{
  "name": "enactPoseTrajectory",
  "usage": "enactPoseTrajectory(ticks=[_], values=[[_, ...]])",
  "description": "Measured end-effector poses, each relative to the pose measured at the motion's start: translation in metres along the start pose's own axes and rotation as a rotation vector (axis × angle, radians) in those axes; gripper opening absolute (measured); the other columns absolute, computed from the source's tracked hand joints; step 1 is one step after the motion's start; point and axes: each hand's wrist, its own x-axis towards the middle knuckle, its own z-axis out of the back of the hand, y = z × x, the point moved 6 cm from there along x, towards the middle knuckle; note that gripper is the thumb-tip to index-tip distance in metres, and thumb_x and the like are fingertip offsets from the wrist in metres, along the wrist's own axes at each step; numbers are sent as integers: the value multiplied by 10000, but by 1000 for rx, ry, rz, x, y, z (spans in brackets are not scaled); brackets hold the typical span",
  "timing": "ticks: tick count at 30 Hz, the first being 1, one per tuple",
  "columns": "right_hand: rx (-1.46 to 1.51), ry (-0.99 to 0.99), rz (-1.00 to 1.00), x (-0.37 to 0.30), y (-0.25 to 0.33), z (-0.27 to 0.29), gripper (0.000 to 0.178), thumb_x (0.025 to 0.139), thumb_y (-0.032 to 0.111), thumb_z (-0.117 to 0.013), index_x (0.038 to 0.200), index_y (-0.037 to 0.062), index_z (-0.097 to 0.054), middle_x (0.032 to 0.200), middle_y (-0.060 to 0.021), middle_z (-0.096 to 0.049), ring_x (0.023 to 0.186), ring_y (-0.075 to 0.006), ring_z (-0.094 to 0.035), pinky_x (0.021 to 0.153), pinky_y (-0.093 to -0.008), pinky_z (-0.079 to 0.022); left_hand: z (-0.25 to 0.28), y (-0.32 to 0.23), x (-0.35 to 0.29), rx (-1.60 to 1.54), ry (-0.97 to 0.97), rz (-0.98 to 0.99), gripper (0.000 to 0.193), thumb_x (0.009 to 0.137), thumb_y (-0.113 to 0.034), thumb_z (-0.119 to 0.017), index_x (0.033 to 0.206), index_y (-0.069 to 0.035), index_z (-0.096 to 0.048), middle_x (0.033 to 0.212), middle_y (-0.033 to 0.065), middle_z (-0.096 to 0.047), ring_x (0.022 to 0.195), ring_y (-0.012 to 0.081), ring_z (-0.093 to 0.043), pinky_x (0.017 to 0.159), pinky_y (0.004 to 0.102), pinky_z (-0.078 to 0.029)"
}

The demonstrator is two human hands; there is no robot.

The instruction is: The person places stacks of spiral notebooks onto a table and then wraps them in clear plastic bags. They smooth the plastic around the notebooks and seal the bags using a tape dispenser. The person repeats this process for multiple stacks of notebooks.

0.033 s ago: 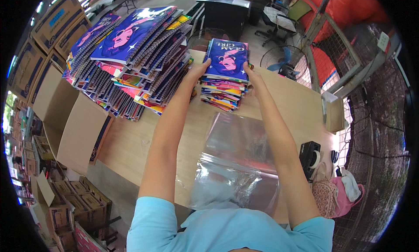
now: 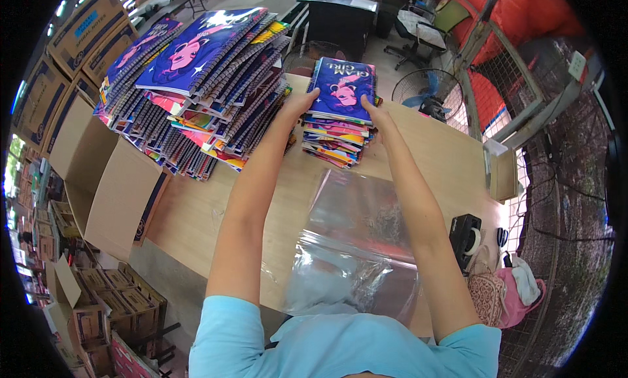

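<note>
A purple-blue spiral notebook (image 2: pixel 341 84) with a pink cartoon figure on its cover lies on top of a small stack of notebooks (image 2: pixel 332 144) at the table's far side. My left hand (image 2: pixel 302 104) grips its left edge, thumb on the cover. On its right side, my right hand (image 2: pixel 375 110) has the thumb pressed onto the cover; the fingers of both hands are mostly hidden. To the left rises a much taller, uneven pile of spiral notebooks (image 2: pixel 196 57). Between my forearms, clear plastic bags (image 2: pixel 353 247) lie flat on the table.
The wooden table (image 2: pixel 445 149) carries a black tape dispenser (image 2: pixel 463 237) at right, near a pink bag (image 2: pixel 513 296). An open cardboard box (image 2: pixel 121 201) stands at the left edge, with stacked cartons (image 2: pixel 88 34) behind. A fan (image 2: pixel 428 93) stands beyond the table.
The notebook and both hands have shifted very slightly to the right. My right thumb now reaches further onto the cover.
</note>
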Motion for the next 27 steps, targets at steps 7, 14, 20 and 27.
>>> enactPoseTrajectory(ticks=[7,14,20,27], values=[[309,186,-47,-32,22,-14,438,809,474,-652,1076,135,-582,1019,-117,-641,896,-281,-619,775,-621,-457,0,-36,-35,16,193,220,430,791,-453,-645,1052,-112,-631,988,69,-655,856,197,-615,812,391,-462],[158,206,-115,-38,29,17,455,784,405,-692,1086,86,-574,1063,-97,-632,965,-286,-598,833,-671,-396,-25,-39,-29,-26,278,125,450,766,-385,-681,1083,-69,-634,1067,103,-650,1021,204,-583,938,319,-381],[247,274,-168,-33,31,10,462,786,381,-679,1136,102,-564,1127,-115,-608,1036,-309,-562,904,-669,-345,-33,-18,28,-56,146,67,607,670,-400,-732,1123,-10,-624,1057,182,-644,988,317,-589,936,421,-409],[291,339,-181,-13,11,35,517,772,464,-650,1168,143,-561,1161,-82,-588,1069,-321,-537,919,-674,-316,-52,-82,21,32,129,-94,469,642,-313,-784,966,6,-671,955,104,-621,792,217,-610,677,346,-499]])
